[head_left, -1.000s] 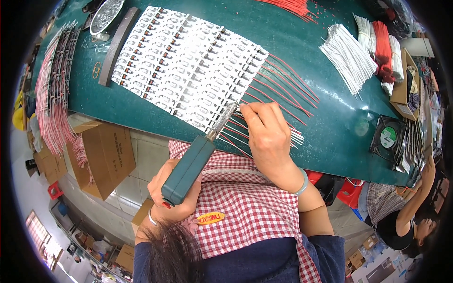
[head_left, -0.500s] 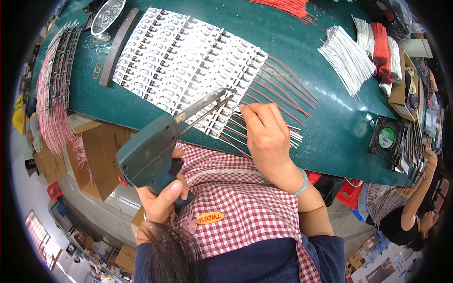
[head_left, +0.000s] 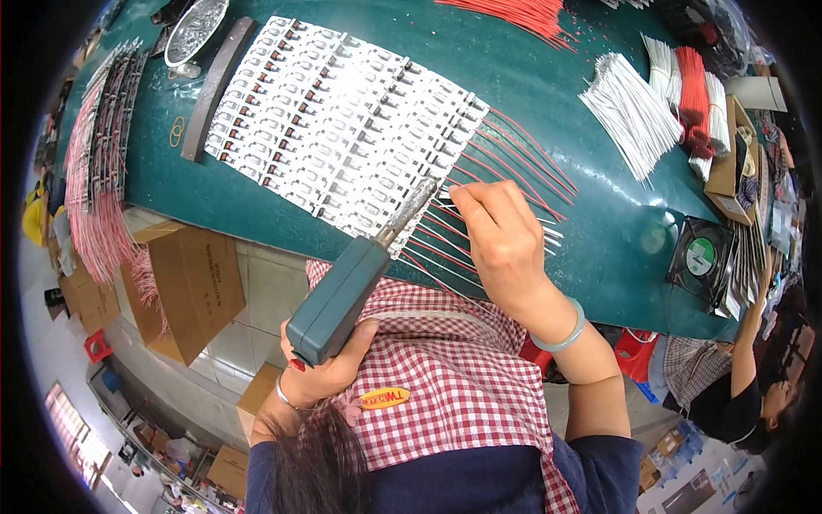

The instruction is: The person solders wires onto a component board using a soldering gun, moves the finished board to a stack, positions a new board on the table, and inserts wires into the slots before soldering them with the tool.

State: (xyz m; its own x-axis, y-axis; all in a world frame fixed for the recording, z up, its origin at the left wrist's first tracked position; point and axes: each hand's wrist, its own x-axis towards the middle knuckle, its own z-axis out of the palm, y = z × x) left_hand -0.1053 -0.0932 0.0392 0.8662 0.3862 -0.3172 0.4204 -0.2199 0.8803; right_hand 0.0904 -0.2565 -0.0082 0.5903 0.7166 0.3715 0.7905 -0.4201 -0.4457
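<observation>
My left hand (head_left: 342,364) is wrapped around a dark green soldering gun (head_left: 341,295). The gun's metal tip reaches the lower right edge of a panel of white circuit boards (head_left: 342,111), lying flat on the green table. Beside that tip my right hand (head_left: 505,240) is closed in a pinch at the board edge, on what looks like a thin wire; its fingers hide most of it. Red wires (head_left: 522,163) fan out to the right from the upper part of that edge. Red and white wires (head_left: 441,244) extend below the right hand.
A dark curved bar (head_left: 216,94) lies along the panel's left side, near a metal dish (head_left: 195,34). At the right are loose white wires (head_left: 629,120), a red wire bundle (head_left: 690,81) and a black fan (head_left: 700,253). Wired strips (head_left: 103,128) hang at the left; a co-worker (head_left: 728,385) is at right.
The soldering gun has swung rightward and lower, its tip now close to my right fingertips. My right hand has shifted slightly right, still pinching at the board edge.
</observation>
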